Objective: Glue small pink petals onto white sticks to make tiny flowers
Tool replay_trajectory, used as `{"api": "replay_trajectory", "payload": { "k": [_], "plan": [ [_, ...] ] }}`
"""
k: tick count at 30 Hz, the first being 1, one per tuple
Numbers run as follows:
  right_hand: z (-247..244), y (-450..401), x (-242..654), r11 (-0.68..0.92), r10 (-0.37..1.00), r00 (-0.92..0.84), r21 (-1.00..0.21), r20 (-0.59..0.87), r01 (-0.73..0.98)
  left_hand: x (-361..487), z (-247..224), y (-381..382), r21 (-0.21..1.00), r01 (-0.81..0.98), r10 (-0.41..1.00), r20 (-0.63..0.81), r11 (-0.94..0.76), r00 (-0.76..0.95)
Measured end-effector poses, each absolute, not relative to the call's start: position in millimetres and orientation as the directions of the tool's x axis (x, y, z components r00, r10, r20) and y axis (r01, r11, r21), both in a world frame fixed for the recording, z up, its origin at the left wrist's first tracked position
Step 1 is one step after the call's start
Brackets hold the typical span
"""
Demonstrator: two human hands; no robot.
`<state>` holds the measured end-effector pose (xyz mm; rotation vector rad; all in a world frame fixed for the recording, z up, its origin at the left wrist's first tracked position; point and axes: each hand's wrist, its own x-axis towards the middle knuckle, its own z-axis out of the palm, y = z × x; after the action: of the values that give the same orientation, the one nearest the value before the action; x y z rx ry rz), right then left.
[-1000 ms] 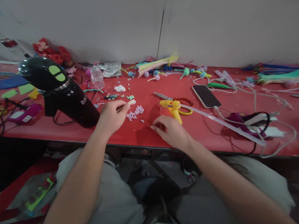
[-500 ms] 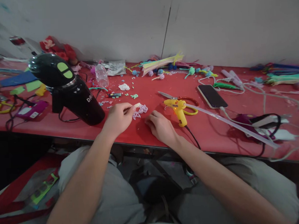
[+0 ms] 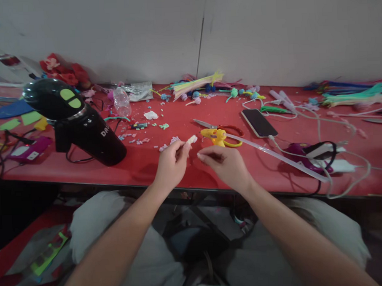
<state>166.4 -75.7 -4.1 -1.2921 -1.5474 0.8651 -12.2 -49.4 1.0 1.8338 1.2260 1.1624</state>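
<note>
My left hand (image 3: pixel 172 164) pinches a small cream-white fluffy piece (image 3: pixel 191 140) with a lilac tint at its end, just above the red table. Facing it, my right hand (image 3: pixel 228 164) has thumb and fingertips pressed together on a tiny pale bit (image 3: pixel 199 155), too small to name. Behind my left hand lies a heap of short lilac fuzzy cuttings (image 3: pixel 169 143), partly covered by the fingers. A yellow glue gun (image 3: pixel 213 136) with a long clear glue stick (image 3: pixel 270 152) rests behind my right hand, which hides its handle. Orange-and-yellow-handled scissors (image 3: pixel 233 130) lie beyond it.
A black bottle (image 3: pixel 97 132) stands at left, near a purple power strip (image 3: pixel 33 150). A phone (image 3: pixel 259 123) on a white cable lies at right, by another purple power strip (image 3: pixel 295 152). Pipe cleaners (image 3: pixel 196 86) and a clear plastic bottle (image 3: pixel 121 102) line the wall.
Both hands have moved right and away from the lilac heap. My right hand has lifted off the table and now pinches a tiny pale bit. The view has turned slightly.
</note>
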Motion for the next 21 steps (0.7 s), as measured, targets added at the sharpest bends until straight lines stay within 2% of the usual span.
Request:
{"api": "replay_trajectory", "payload": {
  "k": [3, 12, 21],
  "plan": [
    [3, -78, 169, 0.21, 0.976, -0.03, -0.913, 0.214, 0.348, -4, -4, -55, 0.875, 0.31, 0.926, 0.324, -0.371, 0.193],
    [-1, -77, 171, 0.357, 0.932, -0.089, -0.849, 0.351, 0.39, 0, -10, -56, 0.865, 0.324, 0.919, 0.319, -0.383, 0.233],
    [1, -80, 169, 0.322, 0.945, -0.116, -0.816, 0.305, 0.48, -1, -11, -55, 0.839, 0.36, 0.907, 0.331, -0.409, 0.259]
  ]
}}
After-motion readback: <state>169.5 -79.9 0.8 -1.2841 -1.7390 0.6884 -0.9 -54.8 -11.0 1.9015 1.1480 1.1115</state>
